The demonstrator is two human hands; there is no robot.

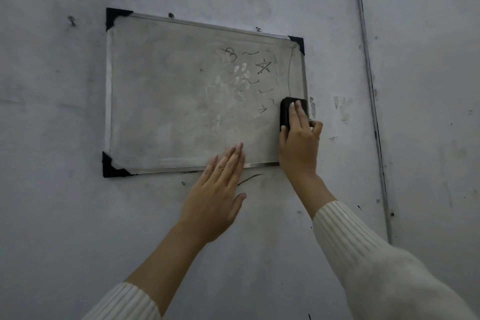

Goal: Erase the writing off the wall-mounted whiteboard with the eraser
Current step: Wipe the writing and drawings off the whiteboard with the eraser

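Right hand grips black block eraser at aluminium-framed whiteboard right edge; left hand open, flat. Left apparently wiped; upper-right black scribbles remain.

A grey, smudged whiteboard with a silver metal frame and black plastic corner caps hangs on a pale grey, scuffed wall. Dark marker scribbles and a star sit toward its right side, beside whitish wiped streaks. The eraser is black. Both sleeves are cream with fine vertical ribbing.
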